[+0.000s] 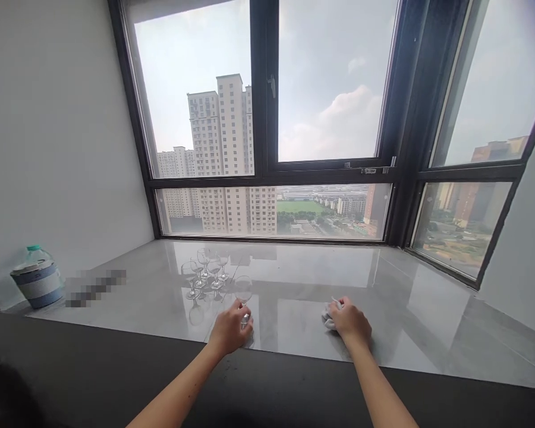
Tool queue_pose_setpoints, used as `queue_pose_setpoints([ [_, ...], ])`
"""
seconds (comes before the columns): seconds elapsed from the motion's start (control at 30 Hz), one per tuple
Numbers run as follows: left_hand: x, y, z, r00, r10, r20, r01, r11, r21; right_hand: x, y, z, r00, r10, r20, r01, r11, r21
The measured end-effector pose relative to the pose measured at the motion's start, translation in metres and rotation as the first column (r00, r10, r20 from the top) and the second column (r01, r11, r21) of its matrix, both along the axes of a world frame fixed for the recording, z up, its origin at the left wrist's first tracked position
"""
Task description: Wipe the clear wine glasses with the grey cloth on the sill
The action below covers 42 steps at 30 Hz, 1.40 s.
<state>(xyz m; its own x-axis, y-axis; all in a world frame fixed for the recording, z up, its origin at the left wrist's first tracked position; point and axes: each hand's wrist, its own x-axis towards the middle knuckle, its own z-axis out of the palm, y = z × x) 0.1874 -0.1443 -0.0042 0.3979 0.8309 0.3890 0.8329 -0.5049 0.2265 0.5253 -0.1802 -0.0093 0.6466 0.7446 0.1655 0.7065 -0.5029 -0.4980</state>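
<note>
My left hand (pixel 232 329) is closed round the stem of a wine glass (pixel 244 288), near the sill's front edge. The glass is upright with its clear bowl above my fingers; whether its foot rests on the sill I cannot tell. To the right, my right hand (pixel 351 321) grips a crumpled white cloth (pixel 329 317) down at the sill. Several more clear wine glasses (pixel 214 267) stand upright in a close group behind and left of my left hand, their reflections showing in the glossy surface.
The grey tiled window sill (pixel 294 321) has a front edge that drops to a dark face. At its left end stand a blue-and-white bucket (pixel 38 286) and a plastic bottle (pixel 38 254) with a green cap. Dark-framed windows (pixel 330 89) rise behind, between white walls.
</note>
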Motion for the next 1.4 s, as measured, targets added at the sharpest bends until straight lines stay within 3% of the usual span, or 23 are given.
queue_pose_setpoints([
  [0.57, -0.003, 0.0, -0.002, 1.0, 0.003, 0.02, -0.004, 0.999, 0.04, 0.003, 0.001, -0.003, 1.0, -0.021, -0.024, 0.021, 1.0, 0.01],
  [0.77, -0.003, 0.001, -0.003, 1.0, 0.004, 0.012, -0.005, 0.999, 0.036, -0.002, -0.006, -0.003, 0.997, -0.036, -0.068, 0.046, 0.986, 0.162],
  [0.87, -0.002, 0.001, -0.003, 1.0, 0.016, 0.019, -0.017, 0.999, 0.029, -0.01, -0.013, -0.002, 0.998, -0.027, 0.051, 0.009, 0.951, 0.308],
  [0.97, -0.003, 0.0, -0.002, 0.999, 0.026, 0.032, -0.027, 0.999, 0.032, -0.021, -0.023, 0.001, 0.952, 0.047, 0.304, -0.166, 0.91, 0.379],
  [1.1, -0.003, -0.002, 0.0, 0.998, 0.04, 0.045, -0.041, 0.999, 0.019, -0.035, -0.034, 0.009, 0.852, 0.1, 0.513, -0.292, 0.905, 0.309],
  [1.3, -0.004, -0.001, -0.001, 0.998, 0.029, 0.047, -0.031, 0.999, 0.032, -0.042, -0.039, 0.011, 0.861, 0.127, 0.492, -0.182, 0.981, 0.066],
  [1.4, -0.003, -0.002, -0.001, 0.998, 0.036, 0.045, -0.038, 0.999, 0.036, -0.044, -0.036, 0.006, 0.867, 0.156, 0.473, -0.147, 0.988, -0.056],
])
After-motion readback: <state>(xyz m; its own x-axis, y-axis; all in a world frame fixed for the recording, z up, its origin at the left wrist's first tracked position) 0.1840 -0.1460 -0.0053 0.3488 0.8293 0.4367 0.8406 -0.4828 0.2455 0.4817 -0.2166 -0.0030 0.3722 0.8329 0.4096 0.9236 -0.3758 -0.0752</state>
